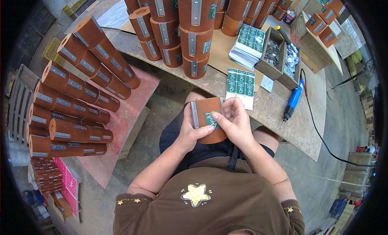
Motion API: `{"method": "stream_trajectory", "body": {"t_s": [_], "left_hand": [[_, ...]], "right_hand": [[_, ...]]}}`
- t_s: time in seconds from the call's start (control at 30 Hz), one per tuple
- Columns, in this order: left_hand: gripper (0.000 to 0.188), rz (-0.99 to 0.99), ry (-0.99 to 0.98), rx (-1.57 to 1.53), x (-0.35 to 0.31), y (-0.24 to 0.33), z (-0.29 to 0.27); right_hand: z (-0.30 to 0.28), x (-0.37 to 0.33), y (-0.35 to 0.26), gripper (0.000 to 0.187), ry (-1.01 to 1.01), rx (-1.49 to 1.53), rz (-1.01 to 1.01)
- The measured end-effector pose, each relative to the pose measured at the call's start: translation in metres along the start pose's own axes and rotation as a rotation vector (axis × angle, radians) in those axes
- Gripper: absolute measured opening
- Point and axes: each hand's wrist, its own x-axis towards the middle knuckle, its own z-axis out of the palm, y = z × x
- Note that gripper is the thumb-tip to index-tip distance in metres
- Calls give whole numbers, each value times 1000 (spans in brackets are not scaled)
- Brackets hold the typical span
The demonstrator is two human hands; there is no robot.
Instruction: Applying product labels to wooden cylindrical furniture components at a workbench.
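Above my lap I hold a reddish-brown wooden cylinder (216, 137) upright between both hands. A metal strip runs down its left side, and a green label (209, 120) lies on its front. My left hand (189, 130) is wrapped round the left side, its thumb at the label's lower edge. My right hand (236, 121) grips the right side, with its thumb on the label's upper part. The fingers behind the cylinder are partly hidden. Just beyond my right hand, a sheet of green labels (241, 86) hangs slightly over the table's near edge.
Stacked cylinders (195, 41) stand at the table's near edge, and more (72, 85) crowd a pinkish board at left. A label pile (247, 47) sits beside a wooden box (271, 59) of small metal parts. A blue corded power screwdriver (294, 99) lies at right.
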Motion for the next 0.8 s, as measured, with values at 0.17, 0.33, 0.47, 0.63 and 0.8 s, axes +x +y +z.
{"method": "stream_trajectory", "body": {"t_s": [0.17,0.33,0.47,0.63,0.8], "left_hand": [[70,12,-49,-42,-2,6,3],[61,-27,-6,-139,1,0,-4],[60,-41,25,-126,-1,-1,-12],[67,66,-9,18,0,0,-17],[84,263,75,497,-2,8,-41]], "right_hand": [[-3,5,3,60,78,22,-108],[-6,-2,-2,90,-128,5,-46],[2,-5,-7,102,-305,44,8],[8,-7,5,100,-193,106,-58],[20,-2,6,98,-200,-218,-203]]}}
